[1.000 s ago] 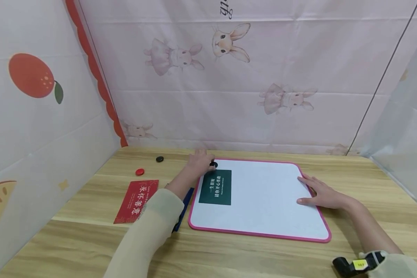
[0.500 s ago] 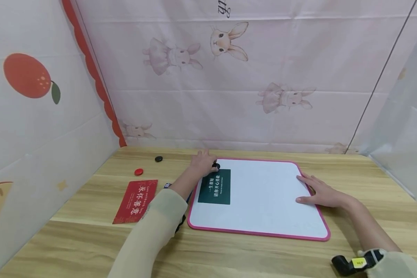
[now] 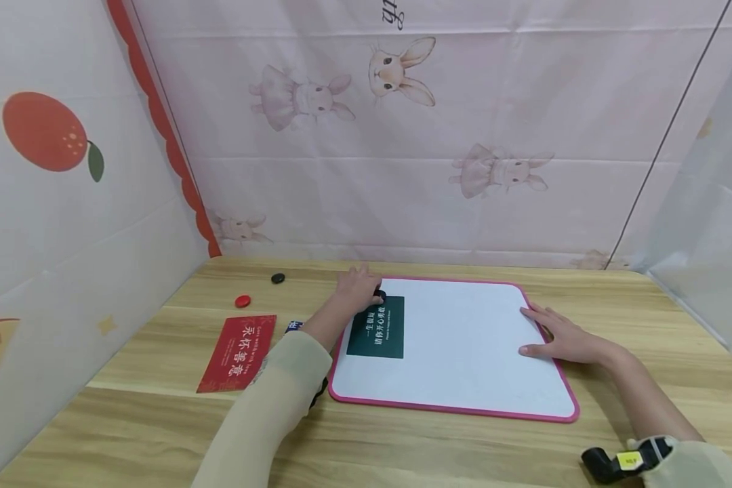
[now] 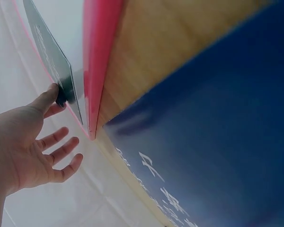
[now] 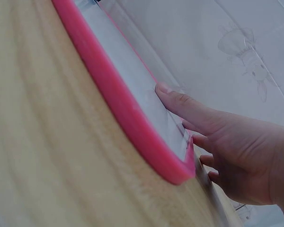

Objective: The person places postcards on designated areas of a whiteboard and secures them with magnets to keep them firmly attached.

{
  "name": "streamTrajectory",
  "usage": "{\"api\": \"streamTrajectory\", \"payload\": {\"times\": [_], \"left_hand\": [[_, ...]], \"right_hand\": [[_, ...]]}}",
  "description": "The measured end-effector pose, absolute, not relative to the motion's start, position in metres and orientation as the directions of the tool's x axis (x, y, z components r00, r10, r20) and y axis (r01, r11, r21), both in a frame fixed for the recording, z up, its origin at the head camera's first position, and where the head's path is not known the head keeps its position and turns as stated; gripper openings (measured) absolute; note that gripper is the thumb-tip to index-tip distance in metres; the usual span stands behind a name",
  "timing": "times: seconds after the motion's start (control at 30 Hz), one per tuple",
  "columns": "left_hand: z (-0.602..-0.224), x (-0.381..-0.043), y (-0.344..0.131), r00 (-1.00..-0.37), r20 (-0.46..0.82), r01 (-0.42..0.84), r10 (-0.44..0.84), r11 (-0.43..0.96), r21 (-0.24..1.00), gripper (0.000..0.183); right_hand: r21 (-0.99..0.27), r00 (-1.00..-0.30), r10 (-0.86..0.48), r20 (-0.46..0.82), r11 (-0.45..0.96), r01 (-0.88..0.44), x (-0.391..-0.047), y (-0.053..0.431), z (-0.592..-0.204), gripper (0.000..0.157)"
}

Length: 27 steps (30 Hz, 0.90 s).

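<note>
My left hand (image 3: 356,288) pinches a round black magnet (image 3: 381,295) between thumb and index finger, at the top edge of a dark green card (image 3: 387,332) with white lettering. The other fingers spread apart in the left wrist view, where the magnet (image 4: 61,97) sits against the card (image 4: 54,56). Under the card lies a whiteboard (image 3: 470,346) with a pink frame. On its right edge rests my right hand (image 3: 561,335), thumb extended over the white face. The right wrist view has the fingers of that hand (image 5: 241,151) at the pink frame's outer side.
Left of the board lies a red card (image 3: 234,356). A blue card (image 3: 294,326) is mostly hidden under the left forearm. Beyond them are a red magnet (image 3: 242,301) and another black magnet (image 3: 278,278). Cloth-covered walls (image 3: 354,203) enclose the wooden table (image 3: 439,447).
My left hand has shifted slightly right and nearer with the black magnet, which now overlaps the green card's top edge. The right hand stays in place.
</note>
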<state>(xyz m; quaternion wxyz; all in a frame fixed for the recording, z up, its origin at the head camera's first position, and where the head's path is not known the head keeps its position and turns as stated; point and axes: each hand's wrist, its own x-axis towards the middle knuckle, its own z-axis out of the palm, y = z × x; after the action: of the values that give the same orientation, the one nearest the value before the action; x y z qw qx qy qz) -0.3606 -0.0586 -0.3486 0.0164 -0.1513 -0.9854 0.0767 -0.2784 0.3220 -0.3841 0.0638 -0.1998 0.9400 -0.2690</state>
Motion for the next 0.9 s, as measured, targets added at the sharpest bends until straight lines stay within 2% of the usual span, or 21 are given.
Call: {"api": "streamTrajectory", "payload": {"times": [0.6, 0.9], "left_hand": [[-0.355, -0.364, -0.062, -0.955, 0.015, 0.290, 0.295, 0.948, -0.133, 0.045], [-0.343, -0.360, -0.074, -0.965, 0.058, 0.259, 0.255, 0.963, 0.075, 0.047]], "right_hand": [[-0.532, -0.913, -0.406, -0.017, 0.777, -0.336, -0.278, 0.322, -0.383, 0.086], [-0.530, -0.916, -0.401, -0.016, 0.780, -0.332, -0.278, 0.321, -0.384, 0.086]]}}
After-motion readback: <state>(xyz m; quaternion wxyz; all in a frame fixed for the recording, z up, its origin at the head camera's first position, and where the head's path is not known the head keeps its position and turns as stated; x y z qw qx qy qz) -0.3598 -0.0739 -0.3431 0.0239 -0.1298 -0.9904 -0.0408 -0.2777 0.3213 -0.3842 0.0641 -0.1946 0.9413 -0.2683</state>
